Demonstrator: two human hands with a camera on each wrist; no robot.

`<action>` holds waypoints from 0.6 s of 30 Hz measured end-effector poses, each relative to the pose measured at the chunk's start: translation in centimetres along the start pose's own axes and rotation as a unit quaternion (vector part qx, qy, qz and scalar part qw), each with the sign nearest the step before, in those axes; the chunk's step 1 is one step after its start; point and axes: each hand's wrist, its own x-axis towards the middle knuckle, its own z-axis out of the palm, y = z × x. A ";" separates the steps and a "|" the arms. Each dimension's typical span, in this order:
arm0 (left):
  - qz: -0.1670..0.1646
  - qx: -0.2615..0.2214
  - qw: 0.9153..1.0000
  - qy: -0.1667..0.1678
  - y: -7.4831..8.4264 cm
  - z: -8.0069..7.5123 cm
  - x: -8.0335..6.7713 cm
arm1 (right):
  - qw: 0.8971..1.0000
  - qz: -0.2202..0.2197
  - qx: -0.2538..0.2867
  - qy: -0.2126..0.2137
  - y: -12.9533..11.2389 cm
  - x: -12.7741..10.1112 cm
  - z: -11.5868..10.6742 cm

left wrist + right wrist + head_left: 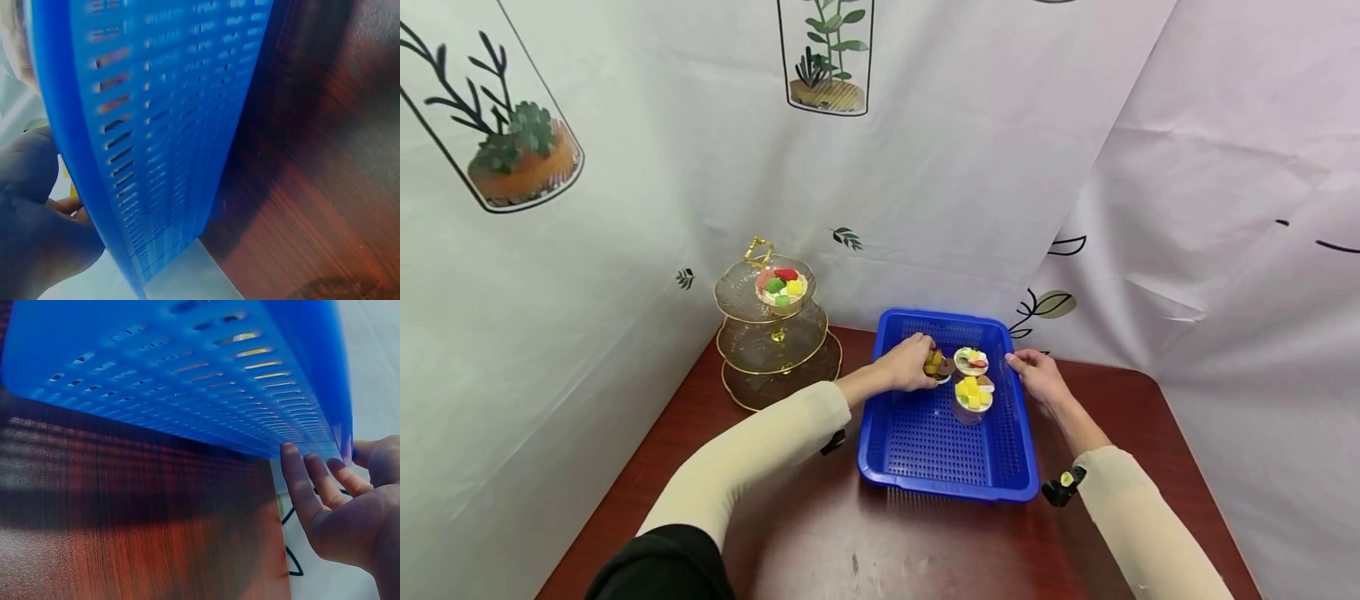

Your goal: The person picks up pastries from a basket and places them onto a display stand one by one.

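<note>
Left hand (908,364), head view: reaches inside the blue basket (917,446); fingers appear to grip the brown-topped cup (945,367), partly covering it.
Right hand (1039,377), head view: pinches the basket's right rim.
Cup positions, head view: white-topped cup (972,361) stands just behind the yellow-topped cup (973,396), both in the basket, right of the brown-topped cup.
Tiered stand (737,292), head view: left of the basket, apart from it; fruit-topped cup (782,287) on the top tier.
Progress, head view: judged partway; one cup on the stand, three in the basket. Direction of transfer cannot be confirmed.
Basket wall, left wrist view: screens most of the left fingers; grip cannot be verified from this side.
Basket rim, right wrist view: right thumb at the rim, fingers below it along the outer side; yellow patches show through the slots.
</note>
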 end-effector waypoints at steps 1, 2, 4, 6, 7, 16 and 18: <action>0.003 -0.001 1.000 0.003 0.0 0.0 -0.2 | 1.000 0.001 0.000 0.000 0.0 0.0 0.0; 0.006 0.001 1.000 0.006 0.1 -0.1 -0.4 | 1.000 0.001 0.001 0.000 0.0 0.0 0.0; 0.013 -0.003 1.000 0.012 0.1 -0.2 -0.7 | 1.000 0.002 0.003 0.000 0.1 -0.1 0.0; 0.018 -0.011 1.000 0.016 0.2 -0.4 -1.2 | 1.000 0.003 0.004 0.000 0.1 0.0 0.0; 0.021 -0.015 1.000 0.019 0.3 -0.5 -1.4 | 1.000 0.001 0.004 -0.001 0.2 0.0 0.0; 0.011 -0.050 0.998 0.044 0.6 -1.6 -3.4 | 1.000 0.003 0.001 0.000 0.0 -0.2 0.0; 0.011 -0.061 0.997 0.051 0.6 -1.9 -3.8 | 1.000 0.005 0.001 0.000 -0.1 -0.2 0.0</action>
